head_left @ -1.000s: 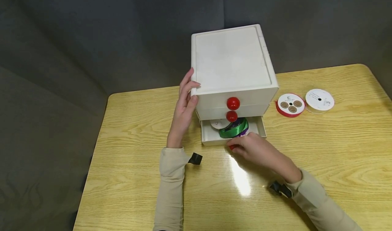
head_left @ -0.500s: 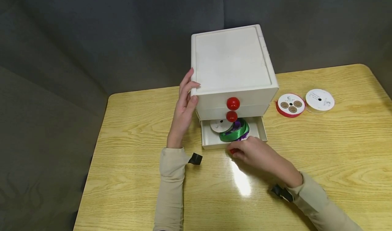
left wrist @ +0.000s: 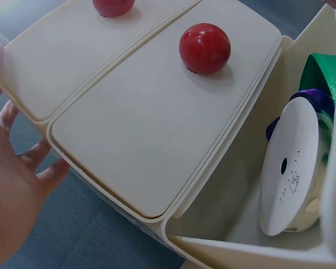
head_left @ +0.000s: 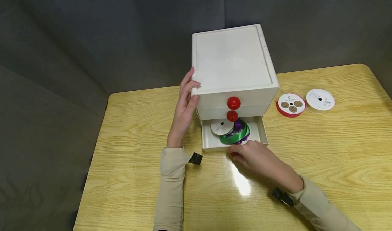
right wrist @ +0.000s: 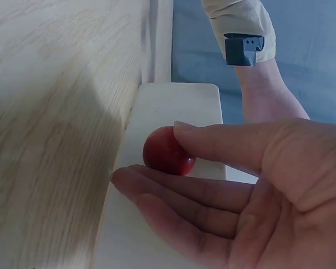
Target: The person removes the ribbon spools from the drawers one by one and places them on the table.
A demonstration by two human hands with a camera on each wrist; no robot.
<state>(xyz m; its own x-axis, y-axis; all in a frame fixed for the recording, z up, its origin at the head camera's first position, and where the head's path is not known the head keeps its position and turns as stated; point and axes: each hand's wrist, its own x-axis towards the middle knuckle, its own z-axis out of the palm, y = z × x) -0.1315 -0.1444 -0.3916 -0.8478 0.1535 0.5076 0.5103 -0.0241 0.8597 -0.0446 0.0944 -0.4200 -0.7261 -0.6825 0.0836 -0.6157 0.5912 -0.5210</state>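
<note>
A white drawer cabinet (head_left: 232, 59) with round red knobs stands on the table, its bottom drawer (head_left: 211, 142) pulled out. My left hand (head_left: 182, 113) rests against the cabinet's left side, fingertips at the top edge and thumb near the front corner. With thumb and fingers, my right hand (head_left: 258, 159) pinches the bottom drawer's red knob (right wrist: 168, 151). Inside that drawer lie a white ribbon spool (left wrist: 291, 168) and, beside it, loops of green ribbon (head_left: 235, 137) with purple ribbon (head_left: 240, 125).
To the cabinet's right, a spool of red ribbon (head_left: 290, 105) and a white spool (head_left: 320, 99) lie side by side on the wooden table (head_left: 134, 149). A dark curtain (head_left: 147, 36) hangs behind the table. Small black cameras sit at both wrists.
My right hand has drawn the bottom drawer further out toward me, showing more of the spool and ribbons. The left hand has stayed in place on the cabinet.
</note>
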